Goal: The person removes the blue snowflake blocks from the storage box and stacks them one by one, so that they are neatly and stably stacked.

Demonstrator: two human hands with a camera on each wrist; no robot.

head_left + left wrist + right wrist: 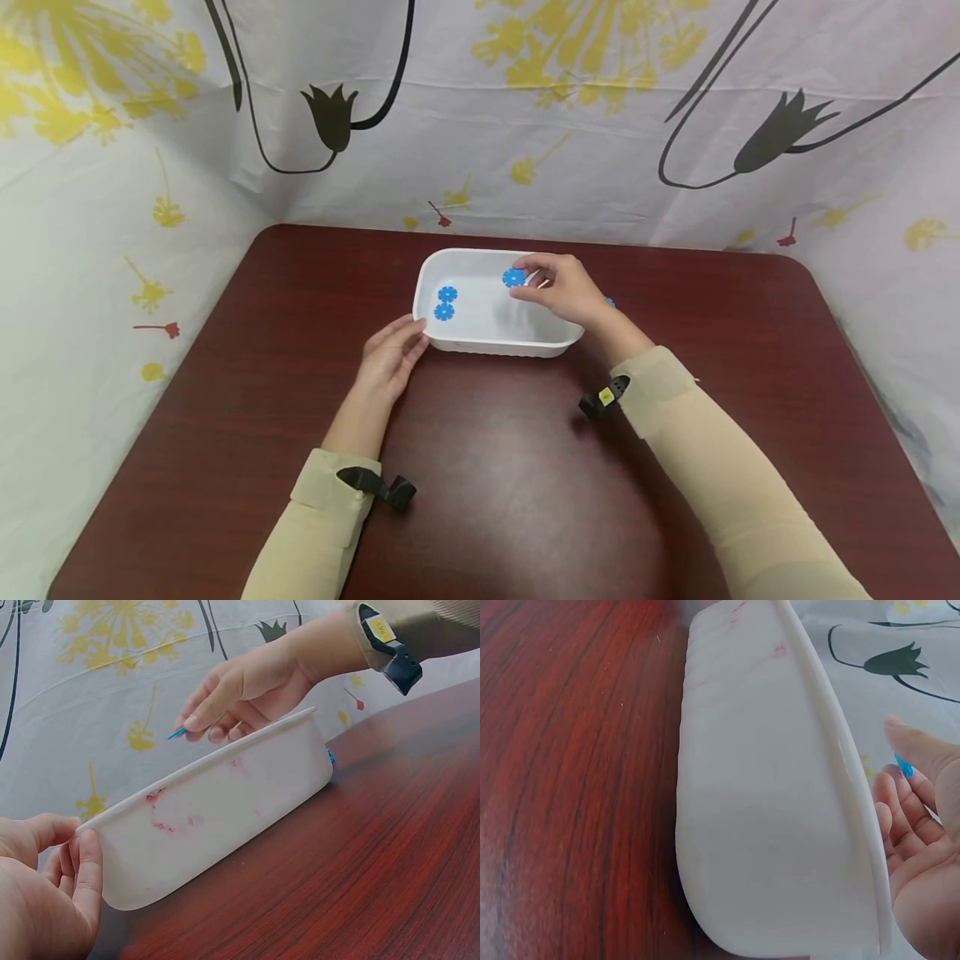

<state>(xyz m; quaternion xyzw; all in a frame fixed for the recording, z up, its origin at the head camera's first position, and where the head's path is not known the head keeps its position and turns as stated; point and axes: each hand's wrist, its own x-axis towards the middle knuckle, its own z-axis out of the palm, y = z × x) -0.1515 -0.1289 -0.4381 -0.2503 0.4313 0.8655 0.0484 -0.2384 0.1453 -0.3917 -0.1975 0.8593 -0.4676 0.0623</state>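
A white plastic tub (495, 343) stands on the table. My left hand (390, 358) pinches its left front corner at the rim, as the left wrist view also shows. Above the inside of the tub, my right hand (562, 287) holds a blue snowflake disc (513, 277) between thumb and fingers. That disc appears edge-on in the left wrist view (176, 733). Inside the tub, toward the left, two more blue snowflake discs (446, 303) lie close together, one just in front of the other; whether they are joined I cannot tell.
Another blue piece (611, 302) shows partly past the tub's right end, mostly hidden by the right wrist. The dark red-brown table (480, 467) extends around the tub. Behind it hangs a white patterned cloth (450, 192).
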